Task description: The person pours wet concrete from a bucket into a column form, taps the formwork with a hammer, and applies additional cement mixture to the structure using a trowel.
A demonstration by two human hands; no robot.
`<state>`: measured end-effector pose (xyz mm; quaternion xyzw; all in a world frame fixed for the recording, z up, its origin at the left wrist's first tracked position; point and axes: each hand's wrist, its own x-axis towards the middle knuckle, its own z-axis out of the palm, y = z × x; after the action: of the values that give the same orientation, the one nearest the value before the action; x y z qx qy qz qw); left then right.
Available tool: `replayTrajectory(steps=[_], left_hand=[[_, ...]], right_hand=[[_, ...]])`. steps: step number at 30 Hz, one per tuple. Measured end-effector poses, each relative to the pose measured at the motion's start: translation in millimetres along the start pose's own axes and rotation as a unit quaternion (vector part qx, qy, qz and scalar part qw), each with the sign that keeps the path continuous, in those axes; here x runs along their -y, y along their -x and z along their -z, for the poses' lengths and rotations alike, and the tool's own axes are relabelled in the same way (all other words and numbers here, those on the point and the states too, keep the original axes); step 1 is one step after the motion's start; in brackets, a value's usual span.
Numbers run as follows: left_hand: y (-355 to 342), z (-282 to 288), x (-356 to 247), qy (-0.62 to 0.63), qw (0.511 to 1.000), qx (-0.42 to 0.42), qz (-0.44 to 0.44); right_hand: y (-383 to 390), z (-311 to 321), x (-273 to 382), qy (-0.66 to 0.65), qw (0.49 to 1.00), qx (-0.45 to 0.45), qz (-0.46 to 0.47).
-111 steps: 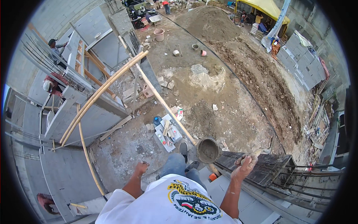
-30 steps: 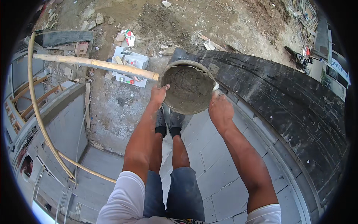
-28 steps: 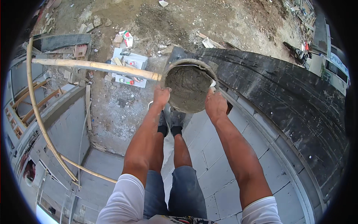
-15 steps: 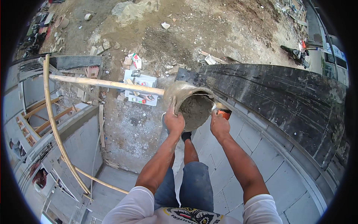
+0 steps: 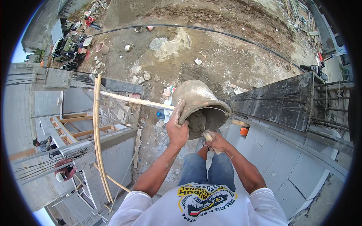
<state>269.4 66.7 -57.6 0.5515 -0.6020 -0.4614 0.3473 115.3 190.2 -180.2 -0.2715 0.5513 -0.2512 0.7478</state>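
Observation:
A mortar-caked bucket (image 5: 196, 92) is tipped with its mouth toward me, and wet grey mortar (image 5: 197, 122) lies inside. My left hand (image 5: 178, 130) is closed on the bucket's left side, its fingers running up along the outer wall by the rim. At the lower right of the mouth, my right hand (image 5: 216, 142) is closed round a pale, mortar-smeared object (image 5: 207, 135), stubby like a handle; its far end cannot be made out. A thin wire handle crosses the bucket's opening.
A bamboo pole (image 5: 132, 100) runs level to the bucket's left, near upright bamboo poles (image 5: 100, 147). To the right are a dark board (image 5: 271, 100) and a grey block wall (image 5: 279, 158). Two people (image 5: 47, 145) work at lower left. A black cable (image 5: 196, 27) crosses the rubble ground.
The bucket has tipped further, its mouth turned toward me. My right hand has left the rim's right side and come down to the lower mouth, holding the pale object. The view has shifted.

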Motion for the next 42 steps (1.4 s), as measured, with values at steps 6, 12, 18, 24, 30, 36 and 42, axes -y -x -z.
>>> replayTrajectory(steps=[6,12,18,24,30,36,42], left_hand=[[0.4,29.3,-41.5,0.101,0.994,-0.013,0.032],[8.5,22.0,-17.8,0.205,0.96,-0.05,0.182],[-0.3,-3.8,-12.2,0.179,0.938,-0.058,0.291],[-19.3,-63.1,-22.2,0.346,0.847,-0.038,0.402],[-22.8,-115.0,-47.7,0.349,0.841,-0.021,0.413],[-28.3,-132.7,-34.7,0.298,0.86,0.031,0.413],[-33.2,-112.2,-11.2,0.248,0.884,0.016,0.396]], right_hand=[[55.1,-19.8,74.4,-0.068,0.994,0.062,0.066],[136.5,-4.6,118.7,-0.131,0.988,0.02,0.085],[206.0,3.0,120.6,-0.144,0.984,-0.027,0.098],[300.7,37.4,136.1,-0.181,0.966,-0.118,0.143],[325.1,93.3,137.1,-0.34,0.9,-0.094,0.257],[265.4,171.3,131.0,-0.737,0.543,0.011,0.402],[280.5,94.0,111.8,-0.631,0.671,-0.02,0.389]])
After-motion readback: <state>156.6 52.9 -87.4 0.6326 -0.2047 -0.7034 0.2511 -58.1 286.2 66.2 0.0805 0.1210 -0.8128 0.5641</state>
